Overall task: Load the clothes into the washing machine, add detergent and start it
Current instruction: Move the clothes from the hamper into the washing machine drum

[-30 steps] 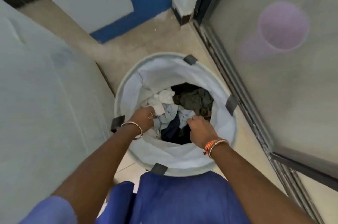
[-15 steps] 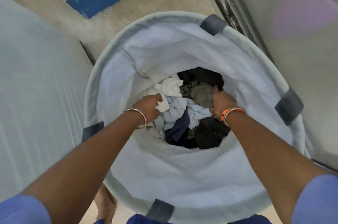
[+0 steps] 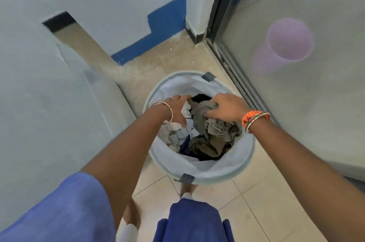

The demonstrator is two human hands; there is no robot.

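Both arms stretched down over the laundry basket (image 3: 199, 174) on the tiled floor. Left hand (image 3: 176, 108) clutching a white garment (image 3: 185, 110); right hand (image 3: 227, 107) bunching an olive garment (image 3: 211, 129), now lifted above the pile of clothes (image 3: 183, 139), where half a second ago it lay deeper inside.

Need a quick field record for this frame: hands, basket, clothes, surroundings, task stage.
left hand: grips white cloth at the pile's left
right hand: grips olive garment, bunched and raised
basket: round, pale fabric, on tiled floor
clothes: white, light blue, navy, olive, black, all inside the basket
right side: frosted glass door, pink bucket behind it
stage: clothes not yet loaded; washer not identifiable
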